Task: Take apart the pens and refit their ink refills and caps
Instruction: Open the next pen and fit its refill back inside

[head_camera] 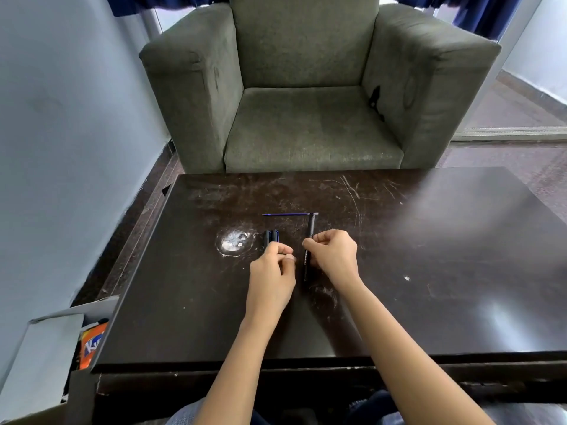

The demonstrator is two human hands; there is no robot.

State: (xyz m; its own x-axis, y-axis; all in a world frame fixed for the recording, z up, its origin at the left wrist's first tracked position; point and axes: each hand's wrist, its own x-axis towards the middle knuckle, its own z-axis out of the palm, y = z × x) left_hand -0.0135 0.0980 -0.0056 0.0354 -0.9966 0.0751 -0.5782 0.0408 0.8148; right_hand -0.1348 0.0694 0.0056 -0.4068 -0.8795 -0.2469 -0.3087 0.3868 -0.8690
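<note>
Pen barrel (pixel 308 256), black, lies on the table (pixel 429 286) with its long axis running six to twelve o'clock, pinched mid-length by the right hand (pixel 334 256). At its nine o'clock the left hand (pixel 273 271) closes on something small; what, I cannot tell. Caps (pixel 271 236) sit just beyond. Farthest, the blue refill (pixel 287 214) lies crosswise, three to nine.
</note>
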